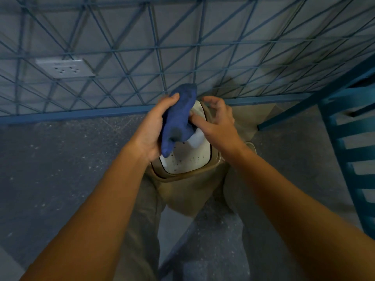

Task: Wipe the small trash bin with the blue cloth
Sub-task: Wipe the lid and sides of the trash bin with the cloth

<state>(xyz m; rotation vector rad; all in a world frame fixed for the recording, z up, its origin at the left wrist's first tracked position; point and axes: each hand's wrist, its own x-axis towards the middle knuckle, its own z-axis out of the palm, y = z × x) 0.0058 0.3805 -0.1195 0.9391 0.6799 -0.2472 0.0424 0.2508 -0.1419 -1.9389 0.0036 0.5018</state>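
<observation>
A small beige trash bin (188, 191) with a white speckled lid (188, 159) stands on the floor close to the wall, between my legs. My left hand (154, 126) is shut on the bunched blue cloth (179, 118) and holds it above the lid's far half. My right hand (217, 120) hovers over the bin's far right rim with its fingers spread and curled; its thumb touches the cloth's right side. The far part of the lid is hidden behind the cloth and hands.
A wall with a blue lattice pattern (142, 57) rises just behind the bin, with a white socket plate (65, 68) at left. A blue slatted chair (349, 138) stands at right. Grey speckled floor (60, 169) lies to the left.
</observation>
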